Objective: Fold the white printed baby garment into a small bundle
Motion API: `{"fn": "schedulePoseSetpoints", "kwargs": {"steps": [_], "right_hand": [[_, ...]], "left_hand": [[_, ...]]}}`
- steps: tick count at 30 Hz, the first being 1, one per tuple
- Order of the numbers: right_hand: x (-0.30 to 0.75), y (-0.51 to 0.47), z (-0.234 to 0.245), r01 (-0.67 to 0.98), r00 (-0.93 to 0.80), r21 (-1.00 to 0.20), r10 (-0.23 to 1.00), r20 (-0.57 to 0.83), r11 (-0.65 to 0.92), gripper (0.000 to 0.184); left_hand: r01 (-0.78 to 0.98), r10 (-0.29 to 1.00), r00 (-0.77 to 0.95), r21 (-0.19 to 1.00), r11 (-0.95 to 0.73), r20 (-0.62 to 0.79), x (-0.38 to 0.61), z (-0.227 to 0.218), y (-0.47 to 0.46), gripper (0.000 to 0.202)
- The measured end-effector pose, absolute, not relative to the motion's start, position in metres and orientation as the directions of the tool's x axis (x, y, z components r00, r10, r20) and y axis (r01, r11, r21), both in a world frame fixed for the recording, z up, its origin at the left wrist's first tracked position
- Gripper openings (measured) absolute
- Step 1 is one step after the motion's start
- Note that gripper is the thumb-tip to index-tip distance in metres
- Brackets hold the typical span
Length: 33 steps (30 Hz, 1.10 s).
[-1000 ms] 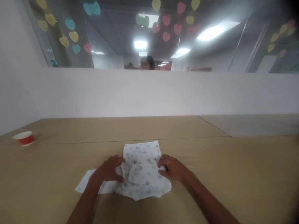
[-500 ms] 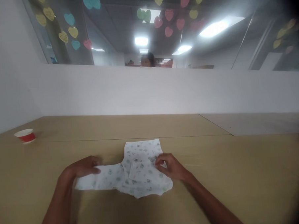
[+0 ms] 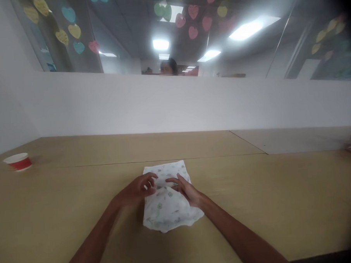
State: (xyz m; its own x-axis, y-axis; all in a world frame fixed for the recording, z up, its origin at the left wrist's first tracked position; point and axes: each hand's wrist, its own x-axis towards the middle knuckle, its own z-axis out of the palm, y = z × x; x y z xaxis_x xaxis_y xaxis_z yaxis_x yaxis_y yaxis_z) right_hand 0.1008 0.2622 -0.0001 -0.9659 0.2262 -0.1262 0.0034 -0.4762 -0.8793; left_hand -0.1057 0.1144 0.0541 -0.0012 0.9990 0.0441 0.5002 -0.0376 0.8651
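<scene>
Two hands meet over a small white cloth (image 3: 170,209) with a pale green print, folded into a compact bundle on the table (image 3: 283,196), near the middle of its near edge. The left hand (image 3: 137,189) comes in from the left with its fingers curled, and its fingertips press the upper left part of the cloth. The right hand (image 3: 185,189) lies on the cloth's upper right part, fingers stretched toward the left hand, with the two sets of fingertips just apart. Whether either hand pinches a fold or only presses down cannot be told. The cloth's far edge lies flat beyond the fingers, and its near edge bulges toward the person.

A red and white cup (image 3: 18,161) stands well apart near the table's left edge. A white partition (image 3: 174,104) runs along the far edge. Paper hearts (image 3: 193,32) are stuck on the glass above it, where another person's head shows.
</scene>
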Motion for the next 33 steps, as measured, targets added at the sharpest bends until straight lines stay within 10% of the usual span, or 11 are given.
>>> {"fn": "schedulePoseSetpoints", "kwargs": {"steps": [9,19,33], "right_hand": [[0.120,0.282,0.019,0.190,-0.902,-0.910,0.431,-0.013,0.369,0.034],[0.121,0.292,0.005,0.241,-0.890,-0.866,0.455,-0.018,0.437,0.007],[0.122,0.287,0.007,0.292,-0.887,-0.774,0.462,0.000,0.562,0.025]], "left_hand": [[0.815,0.999,-0.029,0.579,0.011,0.023,-0.122,0.031,0.113,0.028],[0.841,0.998,-0.062,0.537,0.063,-0.019,-0.125,0.031,0.119,0.032],[0.914,0.994,-0.058,0.406,0.015,0.093,-0.113,0.031,0.115,0.030]]}}
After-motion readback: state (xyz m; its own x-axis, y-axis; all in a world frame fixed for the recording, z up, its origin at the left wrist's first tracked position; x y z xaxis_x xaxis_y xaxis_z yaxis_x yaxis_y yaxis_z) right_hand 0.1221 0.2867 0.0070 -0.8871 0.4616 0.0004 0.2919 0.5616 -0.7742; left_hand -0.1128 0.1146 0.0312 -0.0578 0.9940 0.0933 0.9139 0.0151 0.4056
